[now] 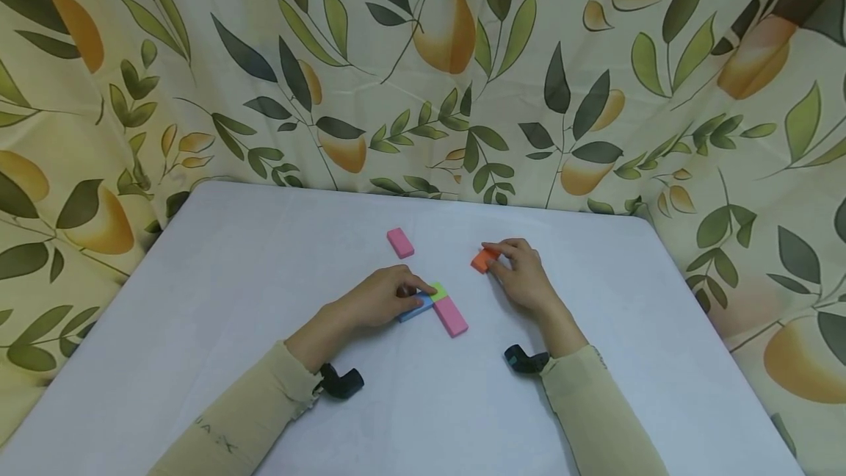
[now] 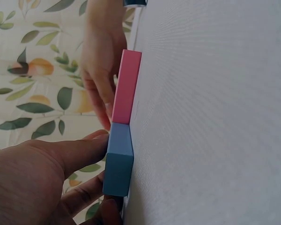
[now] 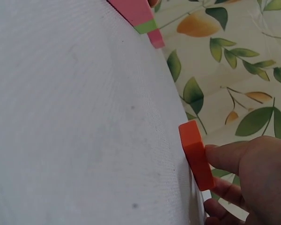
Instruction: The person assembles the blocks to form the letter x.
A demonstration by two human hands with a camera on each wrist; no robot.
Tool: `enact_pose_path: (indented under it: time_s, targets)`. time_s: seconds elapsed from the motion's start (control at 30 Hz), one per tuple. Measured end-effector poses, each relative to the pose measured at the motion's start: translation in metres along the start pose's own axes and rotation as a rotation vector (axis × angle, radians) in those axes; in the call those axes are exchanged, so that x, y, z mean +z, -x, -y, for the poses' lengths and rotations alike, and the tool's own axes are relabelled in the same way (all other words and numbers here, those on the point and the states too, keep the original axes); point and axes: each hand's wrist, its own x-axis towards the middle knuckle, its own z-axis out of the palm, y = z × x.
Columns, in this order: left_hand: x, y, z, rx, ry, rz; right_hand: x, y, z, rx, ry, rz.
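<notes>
My left hand (image 1: 380, 296) holds a blue block (image 1: 413, 311) at its sides, with a fingertip by a small lime green block (image 1: 439, 290). A longer pink block (image 1: 452, 316) lies against the green one, angled toward the front. In the left wrist view, thumb and fingers are around the blue block (image 2: 118, 173), whose end meets the pink block (image 2: 126, 86). To the right, my right hand (image 1: 526, 279) pinches an orange block (image 1: 483, 261) on the table. The right wrist view shows thumb and fingertips on the orange block (image 3: 197, 154).
Another pink block (image 1: 400, 242) lies apart, farther back on the white-covered table (image 1: 264, 263). Behind the table's back edge hangs a curtain (image 1: 410, 145) printed with leaves and fruit. Small black devices (image 1: 341, 383) are worn at both wrists.
</notes>
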Motion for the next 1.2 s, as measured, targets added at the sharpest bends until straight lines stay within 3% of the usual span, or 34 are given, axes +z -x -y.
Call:
enact_pose_path:
  time_s: [0.4, 1.2]
  targets:
    - [0.0023, 0.0011, -0.0006, 0.010, -0.007, 0.010, 0.0012, 0.0047, -0.0008, 0.040, 0.014, 0.012]
    - [-0.0006, 0.0019, -0.0031, -0.020, 0.005, -0.002, 0.0009, 0.0001, 0.0025, -0.004, 0.034, -0.006]
